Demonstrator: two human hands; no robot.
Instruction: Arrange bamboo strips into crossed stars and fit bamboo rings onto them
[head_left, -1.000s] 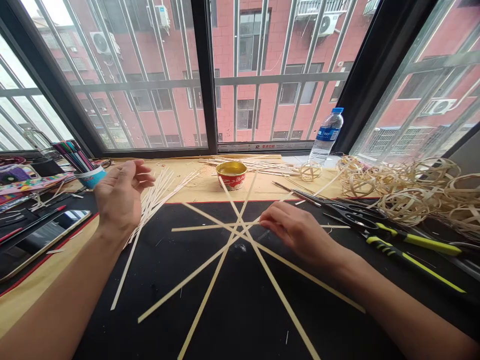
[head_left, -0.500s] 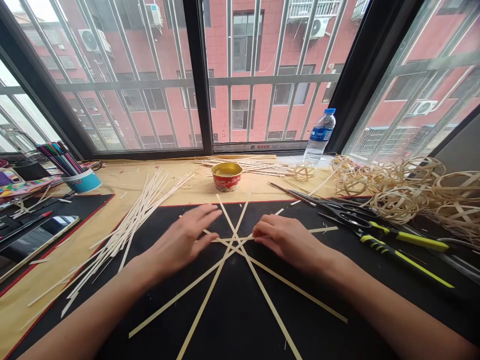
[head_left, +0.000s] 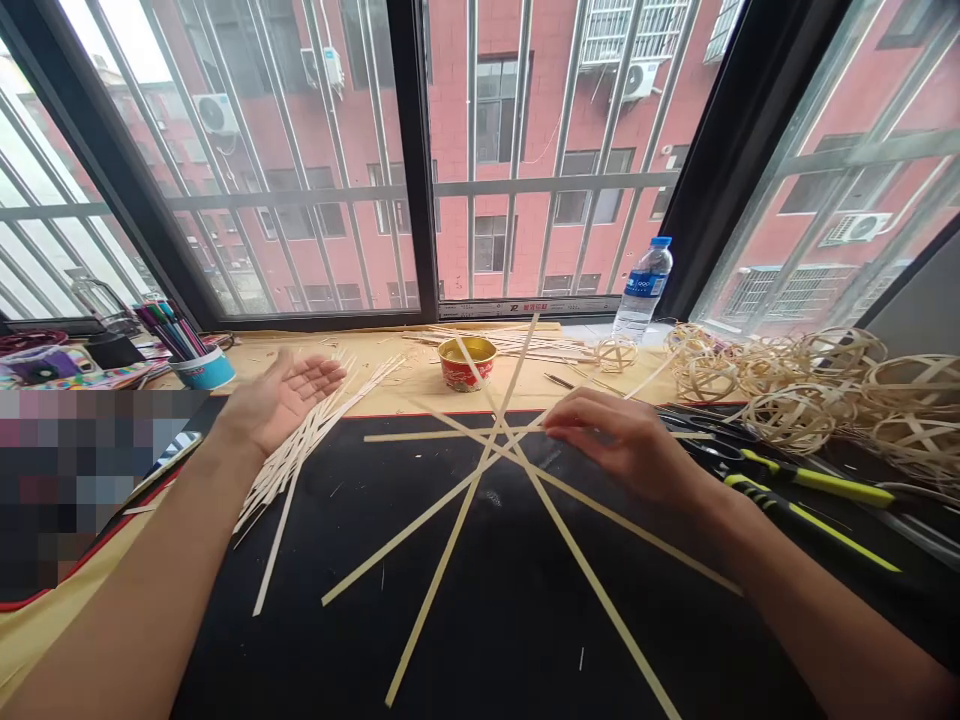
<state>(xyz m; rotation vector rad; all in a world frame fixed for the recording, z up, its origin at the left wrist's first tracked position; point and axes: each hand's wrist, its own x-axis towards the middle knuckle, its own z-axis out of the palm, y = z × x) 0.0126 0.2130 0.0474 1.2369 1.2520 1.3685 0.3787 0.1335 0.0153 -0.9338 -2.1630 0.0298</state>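
My left hand (head_left: 281,397) is open, palm up, and hangs over a loose pile of thin bamboo strips (head_left: 289,470). My right hand (head_left: 619,437) rests its fingertips on the right side of a star of crossed bamboo strips (head_left: 454,530), and its thumb is hidden. The star lies on a black mat (head_left: 487,640), and its long strips cross near the middle. Some of their far ends reach past the mat's edge.
A gold-lined red bowl (head_left: 466,362) and a plastic water bottle (head_left: 643,290) stand beyond the mat, before a barred window. Woven bamboo balls (head_left: 795,410) are heaped at the right, near yellow-and-black handled shears (head_left: 802,488). A pen cup (head_left: 202,368) stands at the left.
My left hand has moved away from the star to the left and turned palm up over the loose strips. My right hand stays on the star, and the view has shifted slightly.
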